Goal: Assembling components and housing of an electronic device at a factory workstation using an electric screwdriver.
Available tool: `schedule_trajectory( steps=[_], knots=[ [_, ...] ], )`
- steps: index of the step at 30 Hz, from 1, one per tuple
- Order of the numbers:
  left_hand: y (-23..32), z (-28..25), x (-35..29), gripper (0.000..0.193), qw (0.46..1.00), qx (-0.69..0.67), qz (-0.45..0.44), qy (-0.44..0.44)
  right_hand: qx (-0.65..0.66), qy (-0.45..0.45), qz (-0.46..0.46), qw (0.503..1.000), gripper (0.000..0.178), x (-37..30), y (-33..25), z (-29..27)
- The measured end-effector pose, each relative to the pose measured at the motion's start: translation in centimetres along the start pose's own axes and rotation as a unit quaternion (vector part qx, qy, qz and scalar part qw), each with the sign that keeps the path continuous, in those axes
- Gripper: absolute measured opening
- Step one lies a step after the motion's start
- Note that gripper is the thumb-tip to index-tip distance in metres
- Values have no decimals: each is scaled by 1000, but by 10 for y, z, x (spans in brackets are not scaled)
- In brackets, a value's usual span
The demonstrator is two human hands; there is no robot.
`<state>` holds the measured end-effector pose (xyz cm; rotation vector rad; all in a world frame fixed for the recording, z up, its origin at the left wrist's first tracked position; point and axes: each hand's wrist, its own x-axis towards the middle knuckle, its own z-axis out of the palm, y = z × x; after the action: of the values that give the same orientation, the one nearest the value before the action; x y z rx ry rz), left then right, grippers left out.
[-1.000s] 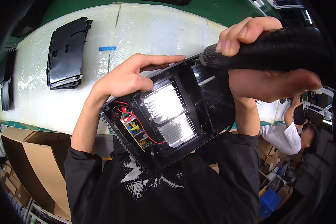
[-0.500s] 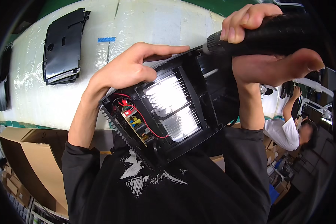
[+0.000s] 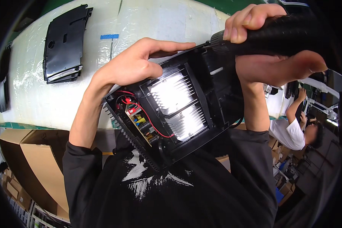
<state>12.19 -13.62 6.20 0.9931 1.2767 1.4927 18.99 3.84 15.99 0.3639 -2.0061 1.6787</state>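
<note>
the left hand [image 3: 135, 64] grips the top edge of an open black case [image 3: 198, 86] in the middle of the frame. shiny silver fins [image 3: 173, 92] and a red wire [image 3: 150, 124] sit inside. at the upper right, the right hand [image 3: 268, 70] is wrapped around a fat black tool [image 3: 264, 42], its thumb sticking out. a pile of black panels [image 3: 68, 49] lies on the white surface [image 3: 159, 22] at the upper left.

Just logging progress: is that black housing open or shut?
Open: the black housing shows its silver finned heat sinks and circuit board uncovered.
</note>
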Motion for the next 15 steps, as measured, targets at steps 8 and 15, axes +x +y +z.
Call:
schedule_trajectory(
  steps=[8,15],
  knots=[
    [-5,-3,-2,75,988,154,16,11,257,66,26,964,91,-4,-14,-12],
    [30,-5,26,76,960,265,-50,-73,-71,90,-328,938,58,-39,-138,-106]
  ],
)
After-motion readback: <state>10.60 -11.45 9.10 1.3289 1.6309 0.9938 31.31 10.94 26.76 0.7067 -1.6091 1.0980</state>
